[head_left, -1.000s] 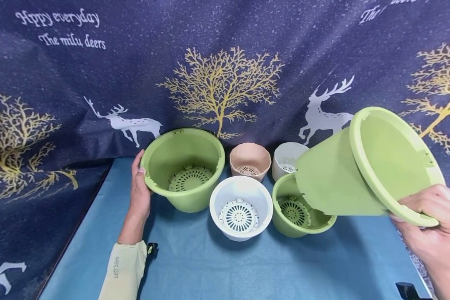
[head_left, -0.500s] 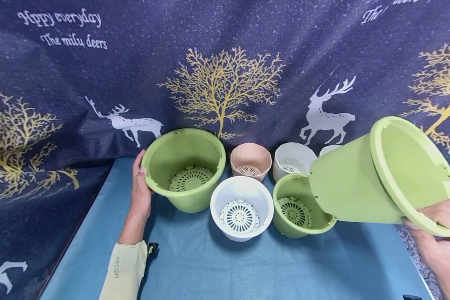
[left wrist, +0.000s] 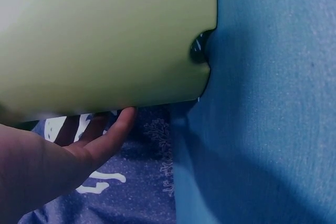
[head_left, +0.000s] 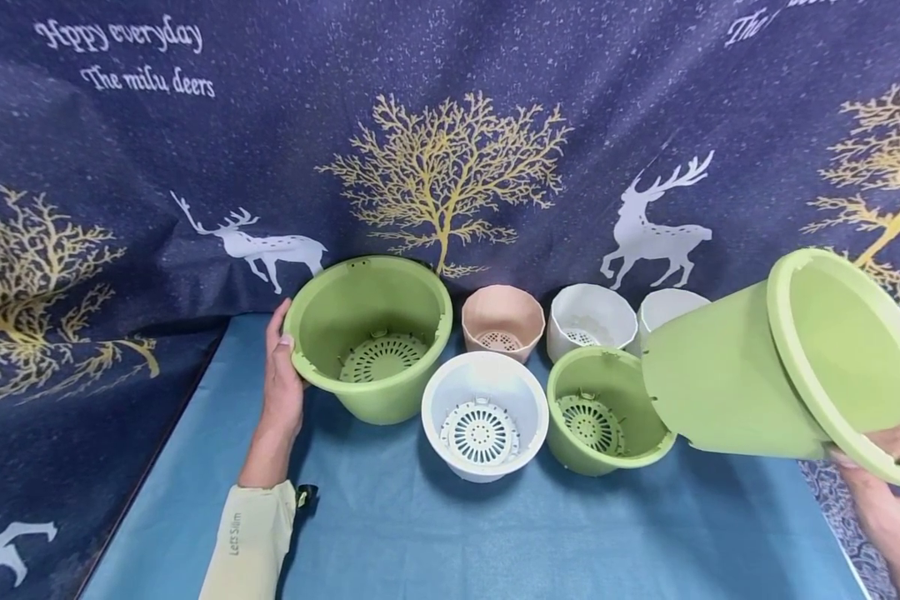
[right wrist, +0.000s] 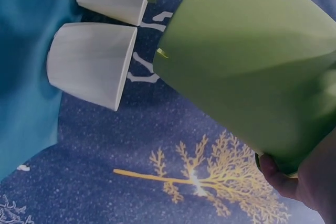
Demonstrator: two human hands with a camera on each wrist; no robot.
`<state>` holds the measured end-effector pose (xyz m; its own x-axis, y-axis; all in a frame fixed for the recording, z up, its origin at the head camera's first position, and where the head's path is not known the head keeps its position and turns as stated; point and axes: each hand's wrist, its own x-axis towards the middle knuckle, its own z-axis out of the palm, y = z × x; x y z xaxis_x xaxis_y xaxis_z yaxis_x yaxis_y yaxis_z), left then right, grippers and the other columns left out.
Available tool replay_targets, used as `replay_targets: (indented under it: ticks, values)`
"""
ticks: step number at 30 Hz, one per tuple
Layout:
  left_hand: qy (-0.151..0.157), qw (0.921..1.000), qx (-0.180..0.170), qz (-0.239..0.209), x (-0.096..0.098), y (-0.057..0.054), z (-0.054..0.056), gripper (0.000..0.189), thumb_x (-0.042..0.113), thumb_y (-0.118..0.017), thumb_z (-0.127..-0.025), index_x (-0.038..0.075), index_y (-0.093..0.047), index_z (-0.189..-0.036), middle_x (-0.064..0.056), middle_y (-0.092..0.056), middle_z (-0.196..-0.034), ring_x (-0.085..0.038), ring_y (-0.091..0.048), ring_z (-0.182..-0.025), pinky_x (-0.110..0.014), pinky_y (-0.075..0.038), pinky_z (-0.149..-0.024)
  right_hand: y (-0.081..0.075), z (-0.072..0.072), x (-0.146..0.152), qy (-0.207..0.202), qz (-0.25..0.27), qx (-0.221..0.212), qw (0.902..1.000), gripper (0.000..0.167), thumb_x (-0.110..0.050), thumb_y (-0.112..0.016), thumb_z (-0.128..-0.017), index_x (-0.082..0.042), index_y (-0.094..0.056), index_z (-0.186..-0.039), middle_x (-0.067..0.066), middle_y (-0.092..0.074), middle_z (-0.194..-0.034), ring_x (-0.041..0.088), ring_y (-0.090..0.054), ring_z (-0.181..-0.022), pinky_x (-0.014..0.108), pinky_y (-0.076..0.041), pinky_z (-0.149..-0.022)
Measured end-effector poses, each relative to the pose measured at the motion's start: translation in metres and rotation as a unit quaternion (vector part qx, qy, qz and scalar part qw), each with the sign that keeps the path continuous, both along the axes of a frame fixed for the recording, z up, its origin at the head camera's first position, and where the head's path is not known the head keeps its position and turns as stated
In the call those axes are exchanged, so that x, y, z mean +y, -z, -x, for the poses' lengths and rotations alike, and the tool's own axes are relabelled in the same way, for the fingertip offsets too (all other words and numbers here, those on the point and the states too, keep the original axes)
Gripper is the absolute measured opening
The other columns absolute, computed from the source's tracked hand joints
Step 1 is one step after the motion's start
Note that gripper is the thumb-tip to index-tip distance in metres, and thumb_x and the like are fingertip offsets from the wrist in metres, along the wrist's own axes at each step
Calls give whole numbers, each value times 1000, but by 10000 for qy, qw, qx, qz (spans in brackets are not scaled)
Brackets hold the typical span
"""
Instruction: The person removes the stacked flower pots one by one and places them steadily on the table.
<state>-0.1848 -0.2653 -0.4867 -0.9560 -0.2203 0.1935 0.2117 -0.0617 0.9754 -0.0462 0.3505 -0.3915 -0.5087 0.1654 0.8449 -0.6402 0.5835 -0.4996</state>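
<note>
At the left of the head view stands a large green flowerpot (head_left: 378, 400) with a slotted bottom. My left hand (head_left: 281, 387) rests along its outer left side, thumb at the rim; in the left wrist view, fingers (left wrist: 118, 129) touch the wall. My right hand (head_left: 888, 492) grips the rim of another large green flowerpot (head_left: 727, 375), tilted on its side in the air, its mouth to the right. That tilted pot hangs right of a smaller green flowerpot (head_left: 570, 446). A white flowerpot (head_left: 483, 375) stands between the smaller green one and the left pot.
Behind them are a pink pot (head_left: 502, 312) and two white faceted pots, one at the middle (head_left: 592, 312) and one farther right (head_left: 663, 307), partly covered by the lifted pot. A blue cloth (head_left: 457, 542) covers the table. A dark curtain (head_left: 450, 50) with deer and trees hangs behind.
My right hand has carried the tilted green pot to the right and slightly down, uncovering more of the white faceted pots. My left hand keeps its place.
</note>
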Motion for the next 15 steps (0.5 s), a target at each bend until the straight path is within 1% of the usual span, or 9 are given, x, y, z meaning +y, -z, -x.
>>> replay_targets:
  ticks: [2,4,8,9,10,12,15]
  values:
    - [4,10000,26,3,0,0,0,52,37,-30,-115,35,-31,-167,-11,-48,-153,-32,-63,-109,-24,-59,-71,3,-2,3,58,12,-99,9999,26,-24,-84,-92,-12,-80,-71,-29,-71,-92,-11,-59,-90,11,-36,-85]
    - [15,10000,39,28,0,-1,0,52,37,-30,-115,35,-31,-167,-12,-48,-153,-31,-63,-109,-24,-59,-71,5,-4,6,19,72,-167,9998,21,-20,-83,-93,-15,-80,-72,-28,-71,-91,-12,-60,-87,9,-37,-82]
    - [29,10000,29,30,1,-1,0,52,37,-30,-115,35,-31,-167,-12,-48,-153,-31,-63,-109,-24,-59,-71,9,-9,10,-35,243,-328,9992,30,-16,-80,-95,-13,-75,-66,-28,-70,-84,-12,-56,-78,6,-35,-73]
    - [30,10000,21,23,1,0,0,52,37,-30,-115,35,-31,-167,-12,-48,-153,-30,-63,-110,-24,-59,-72,11,-10,11,-108,349,-356,9987,33,-15,-80,-95,-11,-73,-63,-27,-70,-82,-11,-55,-77,6,-35,-72]
    - [33,10000,4,15,1,0,0,52,37,-30,-115,35,-30,-167,-12,-47,-154,-30,-63,-111,-24,-59,-72,12,-12,12,-97,400,-425,9983,31,-15,-80,-96,-15,-73,-66,-27,-69,-81,-11,-54,-76,6,-34,-71]
    - [41,10000,-13,-18,1,0,0,52,37,-30,-115,35,-30,-167,-11,-47,-154,-31,-62,-112,-24,-59,-73,15,-14,15,-1,415,-473,9980,30,-18,-81,-96,-20,-72,-67,-28,-69,-83,-11,-55,-77,6,-34,-72]
    - [49,10000,-43,-22,1,0,0,52,37,-30,-115,35,-30,-167,-11,-46,-155,-32,-61,-113,-24,-59,-74,18,-19,19,315,336,-587,9972,22,-29,-82,-95,-32,-72,-76,-31,-68,-86,-13,-56,-82,6,-35,-77]
